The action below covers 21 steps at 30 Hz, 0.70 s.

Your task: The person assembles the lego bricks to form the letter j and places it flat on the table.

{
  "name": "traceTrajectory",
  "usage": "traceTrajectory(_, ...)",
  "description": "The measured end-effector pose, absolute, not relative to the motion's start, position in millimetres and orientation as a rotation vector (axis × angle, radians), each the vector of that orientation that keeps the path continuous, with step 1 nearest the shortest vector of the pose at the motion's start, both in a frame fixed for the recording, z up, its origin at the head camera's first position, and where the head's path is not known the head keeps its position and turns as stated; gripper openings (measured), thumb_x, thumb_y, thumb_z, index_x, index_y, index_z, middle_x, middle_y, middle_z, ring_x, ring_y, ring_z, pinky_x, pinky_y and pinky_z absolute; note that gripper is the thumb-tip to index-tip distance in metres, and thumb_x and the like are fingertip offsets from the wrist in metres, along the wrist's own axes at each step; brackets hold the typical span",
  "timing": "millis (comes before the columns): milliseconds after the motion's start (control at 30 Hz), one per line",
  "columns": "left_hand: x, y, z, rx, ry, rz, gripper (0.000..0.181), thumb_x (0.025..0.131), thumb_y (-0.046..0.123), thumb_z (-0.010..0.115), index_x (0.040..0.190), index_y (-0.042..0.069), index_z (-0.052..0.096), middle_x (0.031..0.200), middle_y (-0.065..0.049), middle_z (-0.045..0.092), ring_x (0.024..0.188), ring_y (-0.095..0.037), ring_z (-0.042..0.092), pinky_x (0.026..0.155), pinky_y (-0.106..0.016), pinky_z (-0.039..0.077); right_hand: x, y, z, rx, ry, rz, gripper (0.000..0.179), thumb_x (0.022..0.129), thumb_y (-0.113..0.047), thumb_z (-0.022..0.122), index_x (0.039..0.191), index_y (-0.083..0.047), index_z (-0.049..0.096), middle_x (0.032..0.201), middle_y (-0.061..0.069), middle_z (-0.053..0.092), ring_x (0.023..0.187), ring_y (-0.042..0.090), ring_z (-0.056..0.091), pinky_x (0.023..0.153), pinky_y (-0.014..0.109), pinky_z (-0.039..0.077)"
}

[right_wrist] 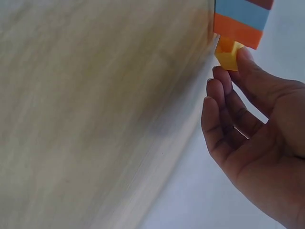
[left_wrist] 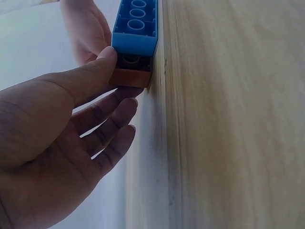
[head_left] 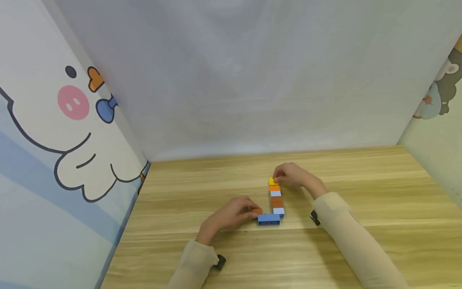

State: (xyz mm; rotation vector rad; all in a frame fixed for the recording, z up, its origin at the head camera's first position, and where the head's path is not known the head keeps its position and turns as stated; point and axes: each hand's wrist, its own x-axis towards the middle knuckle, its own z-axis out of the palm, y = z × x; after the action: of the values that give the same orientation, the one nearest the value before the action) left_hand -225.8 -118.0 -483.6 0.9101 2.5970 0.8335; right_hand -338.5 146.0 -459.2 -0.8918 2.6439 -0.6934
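My right hand (head_left: 291, 175) pinches a small yellow toy brick (right_wrist: 226, 53) between thumb and fingertips at the far end of a row of bricks. In that row an orange brick (head_left: 274, 188), pale bricks (head_left: 276, 193) and a brown stretch (head_left: 276, 201) run toward me. Across the near end lies a blue brick (head_left: 268, 219), its hollow underside facing the left wrist camera. A reddish-brown brick (left_wrist: 129, 77) sits against the blue one, and my left hand (head_left: 232, 213) pinches it with thumb and index finger. The other left fingers are loosely bent.
All the bricks lie on a wood-grain table (head_left: 173, 188). A pale curtain-like backdrop (head_left: 252, 80) rises behind the table's far edge. A wall with cartoon figures (head_left: 43, 104) stands at the left, and another decorated wall (head_left: 440, 132) is at the right.
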Motion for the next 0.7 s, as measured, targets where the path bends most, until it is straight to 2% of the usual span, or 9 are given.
traceTrajectory(533,-226.9,-118.5,-484.6,0.924,2.575,0.839,0.031,0.105,0.028,0.058,0.129,0.013,0.070,0.121,-0.004,0.071,0.107,-0.013,0.064,0.092,-0.026,0.053,-333.2,140.6,-464.0,-0.848,2.693,-0.669,0.019,0.102,-0.008,0.057,0.112,-0.001,0.072,0.108,0.016,0.075,0.098,0.028,0.070,0.090,0.047,0.057)
traceTrajectory(700,-226.8,-119.5,-482.7,0.874,2.546,0.887,0.037,0.105,0.029,0.057,0.138,0.012,0.063,0.128,-0.003,0.069,0.113,-0.015,0.064,0.099,-0.031,0.053,-333.0,143.1,-465.8,-0.857,2.705,-0.705,0.024,0.105,-0.010,0.053,0.116,0.001,0.071,0.112,0.018,0.075,0.104,0.033,0.070,0.095,0.050,0.056)
